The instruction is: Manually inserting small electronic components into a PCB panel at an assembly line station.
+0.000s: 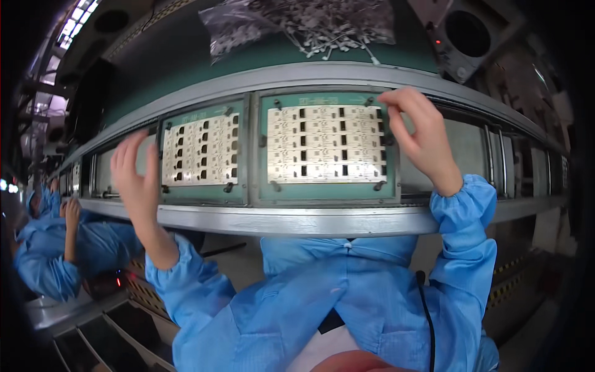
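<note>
Two green fixture frames lie side by side on the rail line before me. The right frame [328, 193] carries a white circuit board panel [322, 144] with rows of small black parts, pinned by dark clips at its corners. The left frame [204, 193] bears a similar white panel [191, 152]. My right hand [424, 139] is at the right frame's far right corner, its index fingertip beside a dark corner clip [370, 101]; thumb and finger are apart. My left hand [135, 180] is raised at the left frame's left edge, fingers stretched out and holding nothing.
Metal rails [297, 220] run along the line's near and far sides. Beyond them, a clear bag of white connector leads [310, 28] lies on a green surface. A dark round-fronted device [468, 37] stands far right. A co-worker in blue [80, 242] is at the left.
</note>
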### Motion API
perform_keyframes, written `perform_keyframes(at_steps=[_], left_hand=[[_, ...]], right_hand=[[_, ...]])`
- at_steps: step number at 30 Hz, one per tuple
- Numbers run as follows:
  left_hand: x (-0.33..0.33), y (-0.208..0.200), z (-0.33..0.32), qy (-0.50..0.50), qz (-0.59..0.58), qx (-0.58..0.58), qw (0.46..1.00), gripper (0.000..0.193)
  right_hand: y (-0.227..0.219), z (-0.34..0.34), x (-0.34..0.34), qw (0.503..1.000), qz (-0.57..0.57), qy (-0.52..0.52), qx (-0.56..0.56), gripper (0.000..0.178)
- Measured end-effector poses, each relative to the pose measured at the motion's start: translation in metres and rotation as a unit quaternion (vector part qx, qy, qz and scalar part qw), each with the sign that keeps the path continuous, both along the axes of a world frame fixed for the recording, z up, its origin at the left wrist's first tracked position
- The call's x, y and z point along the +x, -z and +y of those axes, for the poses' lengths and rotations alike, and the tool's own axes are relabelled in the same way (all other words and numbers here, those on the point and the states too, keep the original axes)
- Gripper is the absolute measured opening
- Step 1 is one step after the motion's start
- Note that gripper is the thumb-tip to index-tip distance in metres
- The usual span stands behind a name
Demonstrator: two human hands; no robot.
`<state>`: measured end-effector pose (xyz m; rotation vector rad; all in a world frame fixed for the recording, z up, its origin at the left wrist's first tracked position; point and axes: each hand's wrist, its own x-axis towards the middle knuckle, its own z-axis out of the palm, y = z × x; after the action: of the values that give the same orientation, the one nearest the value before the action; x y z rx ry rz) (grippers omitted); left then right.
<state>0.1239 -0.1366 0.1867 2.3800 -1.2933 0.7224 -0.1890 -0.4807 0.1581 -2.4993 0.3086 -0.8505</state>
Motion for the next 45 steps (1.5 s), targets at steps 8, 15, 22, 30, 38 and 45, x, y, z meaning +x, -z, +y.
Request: perform_keyframes(at_steps=[8, 15, 22, 30, 38, 45], left_hand=[[-0.033, -0.02, -0.206, 0.291, 0.025, 0.184, 0.938, 0.024], [-0.011, 0.02, -0.324, 0.313, 0.247, 0.221, 0.89, 0.025], [-0.009, 0.039, -0.314, 0.309, 0.167, 0.226, 0.909, 0.023], [-0.017, 0.052, -0.312, 0.236, 0.185, 0.154, 0.941, 0.017], [-0.001, 0.019, -0.288, 0.228, 0.232, 0.065, 0.943, 0.021], [0.019, 0.019, -0.291, 0.204, 0.494, 0.077, 0.842, 0.02]], right_hand=[[0.032, -0.022, -0.002, 0.997, -0.034, 0.055, -0.043, 0.014], [0.042, -0.054, -0.024, 0.99, -0.066, 0.114, -0.053, 0.012], [0.054, -0.083, 0.022, 0.97, 0.02, 0.174, -0.167, 0.02], [0.066, -0.094, 0.075, 0.949, 0.093, 0.259, -0.152, 0.023], [0.054, -0.118, 0.039, 0.892, 0.101, 0.355, -0.259, 0.015], [0.063, -0.113, 0.07, 0.894, 0.08, 0.335, -0.287, 0.013]])
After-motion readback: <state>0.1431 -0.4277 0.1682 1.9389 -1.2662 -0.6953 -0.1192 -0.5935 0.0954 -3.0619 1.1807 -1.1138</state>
